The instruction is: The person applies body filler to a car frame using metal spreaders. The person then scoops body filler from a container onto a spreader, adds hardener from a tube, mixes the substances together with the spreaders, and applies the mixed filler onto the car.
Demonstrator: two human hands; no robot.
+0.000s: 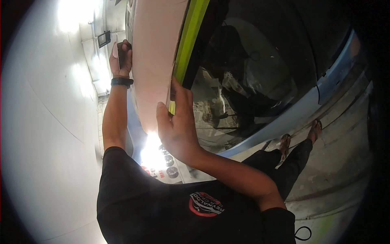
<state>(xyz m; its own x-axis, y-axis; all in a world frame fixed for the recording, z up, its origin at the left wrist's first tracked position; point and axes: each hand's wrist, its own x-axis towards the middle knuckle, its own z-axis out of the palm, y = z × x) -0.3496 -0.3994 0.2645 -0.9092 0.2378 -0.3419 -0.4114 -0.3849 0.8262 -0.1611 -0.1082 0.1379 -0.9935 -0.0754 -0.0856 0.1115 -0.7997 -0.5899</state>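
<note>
My left hand (122, 61) is raised at the upper left, a dark band on its wrist. Its fingers are closed round a thin, flat, dark object (121, 55) beside a long pinkish panel (154, 53). A yellow-green strip (190, 44) runs along the panel's right edge, against dark glass (252, 57). My right hand (178, 126) rests at the panel's lower right edge, thumb apart from the fingers. The fingertips touch the edge near the strip; whether anything small lies under them is hidden.
A light blue car body edge (296, 110) curves below the glass. Two sandalled feet (315, 131) and dark-trousered legs stand on the floor (337, 162) at right. A black lamp (104, 39) and bright lights are at left, with wheels (172, 172) at lower centre.
</note>
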